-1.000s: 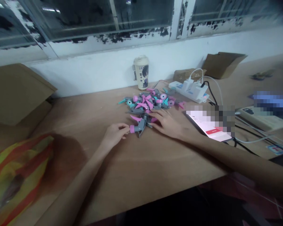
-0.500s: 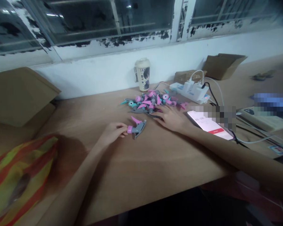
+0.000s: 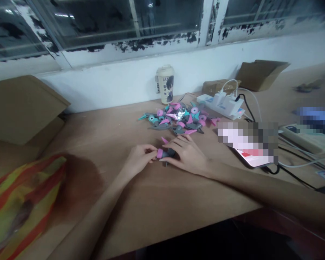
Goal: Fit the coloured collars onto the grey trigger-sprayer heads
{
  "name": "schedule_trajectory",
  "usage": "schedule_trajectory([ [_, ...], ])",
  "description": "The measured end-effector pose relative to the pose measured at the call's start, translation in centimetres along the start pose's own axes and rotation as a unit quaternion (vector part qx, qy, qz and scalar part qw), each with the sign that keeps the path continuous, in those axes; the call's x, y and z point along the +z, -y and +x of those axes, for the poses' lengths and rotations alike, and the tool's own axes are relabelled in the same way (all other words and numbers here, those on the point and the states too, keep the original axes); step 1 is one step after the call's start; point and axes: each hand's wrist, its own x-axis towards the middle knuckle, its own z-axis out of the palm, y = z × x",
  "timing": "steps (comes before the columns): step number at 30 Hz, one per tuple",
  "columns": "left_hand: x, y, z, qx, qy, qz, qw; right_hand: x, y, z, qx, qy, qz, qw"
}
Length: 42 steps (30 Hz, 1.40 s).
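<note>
While a pile of trigger sprayer heads (image 3: 178, 121) sits across the middle of the table (image 3: 151, 206), all the action is just in front of it, on the person's side: one sprayer head (image 3: 167, 154), apart from the pile, and both hands are on it! The left hand (image 3: 141, 159) has the pink collar (image 3: 159, 154), thumb and fingertips pinched together at its end. Opposite, the right hand (image 3: 189, 156) is clamped on the gray body, thumb on the near side, fingers over the far side, hiding much of it. A pink trigger (image 3: 164, 140) pokes out beyond those fingers, on the side facing the pile.

The pile itself is a jumble of pink, gray and teal, with a silvery gleam near its center. Directly behind it stands a printed cup (image 3: 167, 85), upright, lid on. Right of the pile and a touch behind, there's a white power strip (image 3: 213, 105) loaded with plugs (image 3: 233, 104); right and nearer the person, a phone (image 3: 256, 162), screen lit, partly pixelated. Well left of the pile sits brown cardboard (image 3: 24, 104), and nearer the person on that flank, a red-and-yellow striped bag (image 3: 40, 191), blurred.
</note>
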Motion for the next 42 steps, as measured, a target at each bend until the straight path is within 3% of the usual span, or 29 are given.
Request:
schedule_trajectory([
  [5, 1.0, -0.4, -0.7, 0.024, -0.027, 0.032, 0.999, 1.0, 0.7, 0.5, 0.058, 0.027, -0.059, 0.996],
  [8, 1.9, -1.2, -1.5, 0.072, -0.050, 0.095, 0.992, 0.9, 1.0, 0.2, 0.073, 0.052, -0.057, 0.994],
  [12, 2.8, -2.1, -2.3, 0.133, -0.092, 0.160, 0.974, 0.5, 0.9, -0.6, 0.066, 0.032, -0.039, 0.996],
  [16, 2.2, -2.2, -2.2, 0.131, -0.139, 0.131, 0.973, 0.2, 0.6, -0.9, 0.074, -0.018, -0.015, 0.997],
  [19, 1.0, -2.2, -1.8, 0.077, -0.168, 0.022, 0.983, 0.1, 0.4, -0.9, 0.097, -0.057, 0.033, 0.993],
  [23, 0.1, -2.7, -1.6, 0.022, -0.072, -0.137, 0.988, 0.4, 0.4, -0.8, 0.117, -0.090, 0.106, 0.983],
  [26, 0.3, -3.0, -1.6, 0.029, -0.008, -0.150, 0.988, 0.5, 0.5, -0.9, 0.121, -0.094, 0.139, 0.978],
  [33, 0.7, -2.6, -1.5, 0.055, 0.003, -0.094, 0.994, 0.3, 0.6, -0.9, 0.123, -0.083, 0.160, 0.976],
  [42, 2.0, -1.8, -2.0, 0.152, -0.146, 0.012, 0.977, 0.3, 0.6, -1.0, 0.122, -0.088, 0.174, 0.973],
])
